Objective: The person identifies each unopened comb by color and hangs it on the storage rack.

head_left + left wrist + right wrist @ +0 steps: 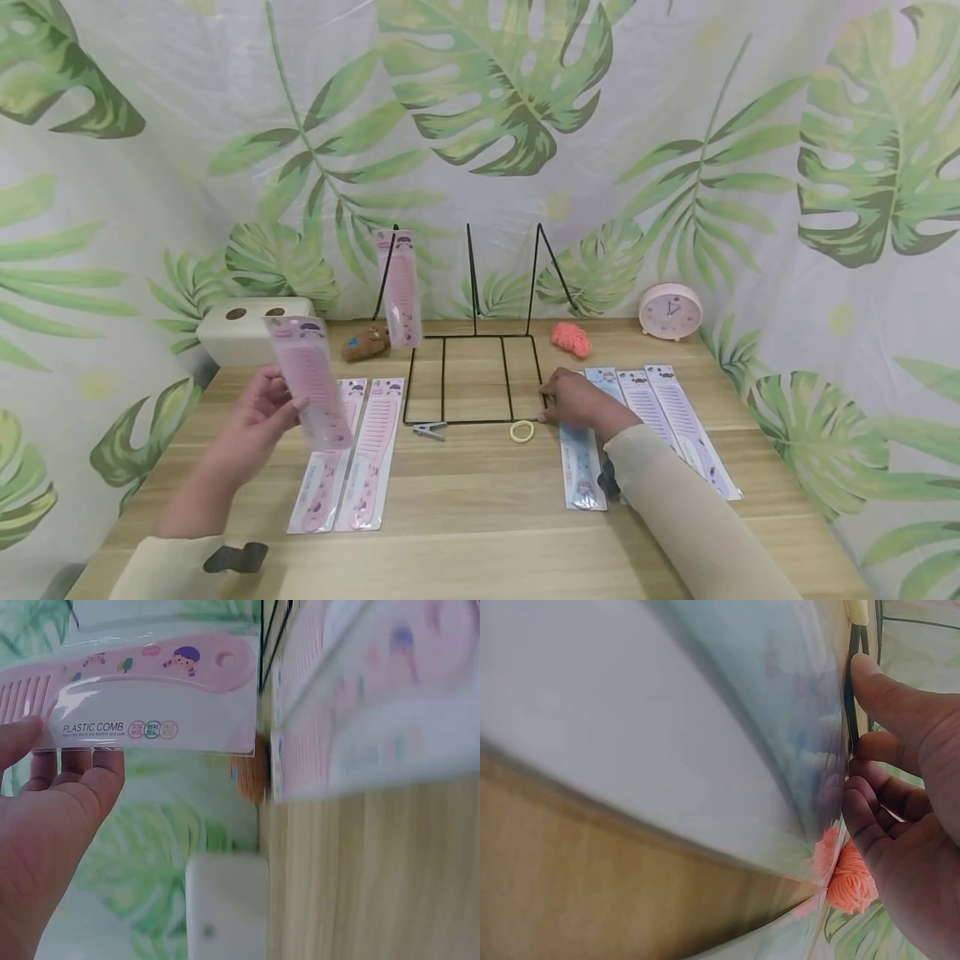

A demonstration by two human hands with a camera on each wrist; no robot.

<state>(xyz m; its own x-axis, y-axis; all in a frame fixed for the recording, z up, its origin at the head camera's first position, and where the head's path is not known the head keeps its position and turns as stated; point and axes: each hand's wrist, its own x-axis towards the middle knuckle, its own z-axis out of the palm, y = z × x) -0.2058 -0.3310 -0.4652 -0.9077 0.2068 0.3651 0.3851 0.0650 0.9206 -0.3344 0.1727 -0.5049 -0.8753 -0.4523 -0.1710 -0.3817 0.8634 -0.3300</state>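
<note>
a wooden table (480, 517) stands before a leaf-print curtain (525, 100). the left hand (251, 429) is raised over the table's left side, fingers and thumb pinching a packaged pink comb (311, 383) upright. the right hand (573, 400) rests with curled fingers at the near right corner of the black wire rack (472, 379), thumb on the wire; whether it grips is hard to tell. its sleeve covers part of a blue comb (581, 458). another pink comb (401, 287) hangs on the rack.
</note>
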